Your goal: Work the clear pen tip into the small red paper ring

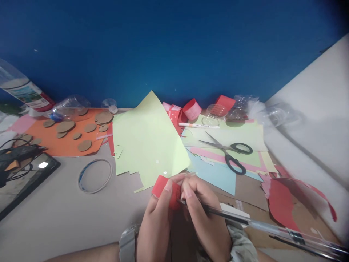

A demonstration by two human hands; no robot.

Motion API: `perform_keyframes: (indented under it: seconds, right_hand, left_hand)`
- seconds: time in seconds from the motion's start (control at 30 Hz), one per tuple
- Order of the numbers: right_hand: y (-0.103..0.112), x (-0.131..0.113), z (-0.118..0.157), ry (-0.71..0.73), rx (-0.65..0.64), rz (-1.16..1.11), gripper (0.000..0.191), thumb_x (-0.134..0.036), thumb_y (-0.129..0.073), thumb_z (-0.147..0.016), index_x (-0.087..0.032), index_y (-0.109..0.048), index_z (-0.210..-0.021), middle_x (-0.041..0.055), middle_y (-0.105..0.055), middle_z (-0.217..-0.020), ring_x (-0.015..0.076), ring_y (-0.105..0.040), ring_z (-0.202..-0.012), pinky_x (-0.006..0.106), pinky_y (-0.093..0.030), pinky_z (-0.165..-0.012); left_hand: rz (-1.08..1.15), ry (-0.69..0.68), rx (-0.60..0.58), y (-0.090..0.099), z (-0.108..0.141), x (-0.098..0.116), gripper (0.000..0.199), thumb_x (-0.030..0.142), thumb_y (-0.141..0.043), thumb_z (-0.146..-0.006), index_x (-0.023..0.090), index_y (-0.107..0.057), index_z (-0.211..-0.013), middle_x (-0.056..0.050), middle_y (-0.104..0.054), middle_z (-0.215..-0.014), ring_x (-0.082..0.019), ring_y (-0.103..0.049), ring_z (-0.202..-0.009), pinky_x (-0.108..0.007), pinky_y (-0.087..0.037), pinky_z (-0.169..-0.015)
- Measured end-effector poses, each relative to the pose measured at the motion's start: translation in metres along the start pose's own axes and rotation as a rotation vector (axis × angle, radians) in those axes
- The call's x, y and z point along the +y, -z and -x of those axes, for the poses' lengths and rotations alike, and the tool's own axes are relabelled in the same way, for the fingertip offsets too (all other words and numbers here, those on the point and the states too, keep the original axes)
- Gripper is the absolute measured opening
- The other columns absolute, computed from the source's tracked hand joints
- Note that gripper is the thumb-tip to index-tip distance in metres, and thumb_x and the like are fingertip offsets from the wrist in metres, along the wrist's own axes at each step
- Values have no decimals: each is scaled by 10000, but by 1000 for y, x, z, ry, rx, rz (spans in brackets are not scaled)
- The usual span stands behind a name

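Note:
My left hand (159, 214) is closed on a small red paper piece (160, 185) that looks curved, with its thumb lying over the front. A pen (234, 217) with a clear barrel is pinched in my right hand (205, 214). Its tip end meets the red piece, where dark marks show near my fingertips. Both hands are close together at the lower middle of the view. Just beyond them lies a large pale green sheet (147, 138) with a cut lower edge. To the right, black-handled scissors (227, 148) rest partly spread on layered coloured papers.
Cardboard discs (65, 126) lie on an orange sheet (95, 145) at left, near a clear bottle piece (72, 107). A tape ring (95, 175) and a phone (32, 182) are nearer. Red paper rings (192, 109) and a white marker (199, 125) lie behind. Red scraps (280, 203) are at right.

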State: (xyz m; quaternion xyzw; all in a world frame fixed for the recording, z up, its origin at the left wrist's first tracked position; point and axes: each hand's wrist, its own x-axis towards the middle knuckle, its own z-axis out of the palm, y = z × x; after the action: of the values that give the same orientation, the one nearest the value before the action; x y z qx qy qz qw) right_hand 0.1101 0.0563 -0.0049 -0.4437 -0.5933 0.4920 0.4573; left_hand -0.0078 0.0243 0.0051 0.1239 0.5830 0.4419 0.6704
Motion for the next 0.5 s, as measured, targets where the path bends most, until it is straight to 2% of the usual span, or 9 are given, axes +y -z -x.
perform_keyframes:
  seconds: [0.17, 0.33, 0.5]
  right_hand:
    - [0, 0, 0, -7, 14, 6, 412, -404, -523, -1149, -266, -485, -763, -13, -532, -730, 185, -518, -657, 308, -452, -610]
    - [2, -3, 0, 29, -24, 12, 386, -331, -518, -1129, -262, -472, -752, 11, -620, -784, 182, -551, -685, 301, -450, -609]
    - [2, -3, 0, 2, 2, 19, 374, -305, -516, -1119, -269, -465, -750, -28, -495, -708, 179, -497, -642, 300, -433, -590]
  left_hand:
    - [-17, 1, -9, 3, 0, -2, 483, 637, -627, -1064, 280, -811, -1334, -62, -854, -998, -356, -778, -1109, -480, -579, -1095]
    - [-21, 7, 23, 3, 0, -3, 493, 677, -648, -1040, 295, -825, -1300, -51, -823, -937, -351, -761, -1070, -480, -563, -1103]
    - [-16, -11, 11, 2, -2, -2, 464, 654, -647, -1047, 300, -832, -1282, -45, -804, -880, -358, -762, -1081, -479, -559, -1114]
